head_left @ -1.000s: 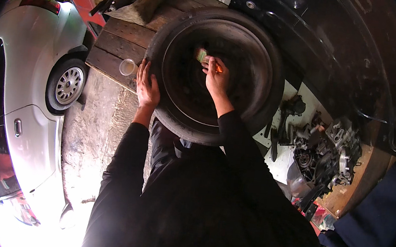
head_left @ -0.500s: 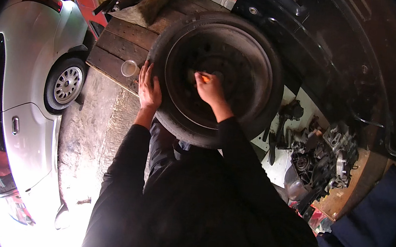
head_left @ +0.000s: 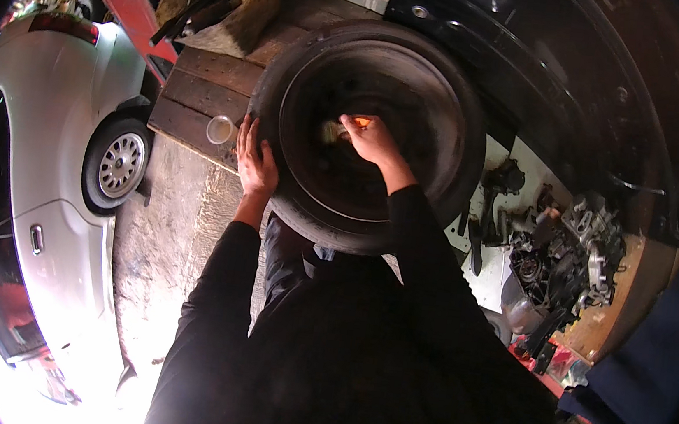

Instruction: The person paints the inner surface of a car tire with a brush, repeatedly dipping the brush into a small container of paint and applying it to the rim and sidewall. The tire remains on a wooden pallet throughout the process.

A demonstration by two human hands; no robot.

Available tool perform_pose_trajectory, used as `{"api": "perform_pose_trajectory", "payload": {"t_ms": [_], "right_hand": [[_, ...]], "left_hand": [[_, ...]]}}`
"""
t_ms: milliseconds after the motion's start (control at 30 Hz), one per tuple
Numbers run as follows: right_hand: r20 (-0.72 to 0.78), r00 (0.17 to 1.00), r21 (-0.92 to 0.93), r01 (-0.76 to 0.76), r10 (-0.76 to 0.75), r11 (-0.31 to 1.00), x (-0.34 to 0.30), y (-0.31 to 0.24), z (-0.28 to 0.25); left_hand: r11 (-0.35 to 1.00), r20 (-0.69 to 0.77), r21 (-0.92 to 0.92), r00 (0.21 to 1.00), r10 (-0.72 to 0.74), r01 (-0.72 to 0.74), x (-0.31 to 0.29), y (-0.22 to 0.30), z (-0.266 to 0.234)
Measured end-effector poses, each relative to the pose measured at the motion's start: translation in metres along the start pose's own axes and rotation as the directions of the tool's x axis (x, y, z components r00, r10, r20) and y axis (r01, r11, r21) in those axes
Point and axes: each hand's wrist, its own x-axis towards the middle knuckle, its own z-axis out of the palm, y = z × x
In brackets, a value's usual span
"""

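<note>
Evidently mid-job: the left hand (head_left: 255,163) lies spread on the tyre (head_left: 461,154), steadying it, while the right hand (head_left: 372,138) pinches a small orange-tipped tool (head_left: 347,126) inside the wheel's hub (head_left: 345,163).

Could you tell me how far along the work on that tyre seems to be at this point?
Done: the tyre lies flat on the wooden boards. In hand: the left hand presses on its sidewall, while the right hand works a small orange-tipped tool inside the dark centre. How much is left cannot be judged; the centre is too dark. Car parts lie to the right.
</note>
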Motion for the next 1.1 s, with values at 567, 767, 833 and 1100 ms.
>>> {"api": "perform_pose_trajectory", "payload": {"t_ms": [567, 767, 833, 1100], "right_hand": [[0.215, 0.977, 0.034, -0.009, 0.001, 0.999, -0.023, 0.017, -0.004], [-0.109, 0.982, -0.097, 0.146, -0.156, 0.985, -0.037, -0.012, 0.008], [0.136, 0.979, -0.124, 0.167, -0.15, 0.978, -0.038, -0.006, 0.001], [-0.069, 0.995, -0.097, 0.069, -0.076, 0.993, -0.04, -0.007, 0.006]], "left_hand": [[0.998, 0.005, 0.022, 0.998, 0.059, -0.059, 0.005, -0.001, 0.006], [0.999, 0.022, 0.027, 0.999, 0.042, -0.042, 0.004, 0.004, 0.006], [0.998, 0.009, 0.032, 0.998, 0.063, -0.063, 0.004, -0.003, 0.007], [0.998, 0.025, 0.024, 0.998, 0.058, -0.058, 0.004, 0.003, 0.006]]}}
